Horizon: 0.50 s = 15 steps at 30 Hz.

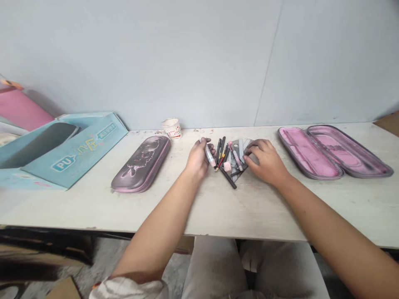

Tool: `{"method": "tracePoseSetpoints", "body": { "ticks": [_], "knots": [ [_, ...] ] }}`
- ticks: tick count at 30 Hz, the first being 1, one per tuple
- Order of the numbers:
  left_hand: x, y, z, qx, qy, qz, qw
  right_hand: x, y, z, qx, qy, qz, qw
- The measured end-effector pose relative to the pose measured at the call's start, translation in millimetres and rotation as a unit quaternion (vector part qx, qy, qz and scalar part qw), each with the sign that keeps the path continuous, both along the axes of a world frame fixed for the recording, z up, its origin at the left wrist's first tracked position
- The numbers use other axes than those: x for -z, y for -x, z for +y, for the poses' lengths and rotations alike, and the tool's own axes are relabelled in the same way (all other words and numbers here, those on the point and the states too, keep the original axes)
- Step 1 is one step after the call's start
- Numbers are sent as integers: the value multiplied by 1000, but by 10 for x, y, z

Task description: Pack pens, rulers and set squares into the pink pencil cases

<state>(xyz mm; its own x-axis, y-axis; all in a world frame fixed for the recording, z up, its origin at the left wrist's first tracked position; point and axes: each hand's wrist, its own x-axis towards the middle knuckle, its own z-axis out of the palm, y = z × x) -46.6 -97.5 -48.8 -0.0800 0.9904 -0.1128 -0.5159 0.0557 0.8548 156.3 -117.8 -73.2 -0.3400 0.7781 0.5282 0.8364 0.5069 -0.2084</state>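
Hands: the left hand (197,158) is curled around a pale marker (210,155); the right hand (264,162) arches palm down over a pile of pens (225,155), and whether it grips anything cannot be told.
Hidden: the right fingers (252,151) cover that pile's right edge; the left fingers hide part of the marker.
Arms: both reach forward from the lower corners, angling inward, forearms bare.
Pile: dark pens, grey flat pieces, and a small pink block (227,166), mid-surface (255,211), between the hands.
Left of hands: a closed pink-grey pencil case (141,164), a paper cup (171,128), a blue box (71,149).
Right of hands: an open pink-lined pencil case (335,151).
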Motion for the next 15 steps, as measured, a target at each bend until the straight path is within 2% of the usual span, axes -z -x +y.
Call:
{"method": "tracePoseSetpoints", "body": {
  "ticks": [3,6,9,11,15],
  "knots": [
    [1,-36,-52,22,-20,13,999,-57,164,-161,-106,-16,-24,994],
    [-11,-31,-70,27,-22,24,999,-69,314,-289,-160,-29,-95,982],
    [-15,-22,-70,38,-29,28,998,-63,368,-324,-155,-38,-140,977],
    [-11,-28,-70,42,-39,35,998,-66,333,-294,-138,-33,-137,980],
    [-10,-71,-88,30,-64,103,992,-104,136,-161,-82,-2,-33,996]
  ]
}}
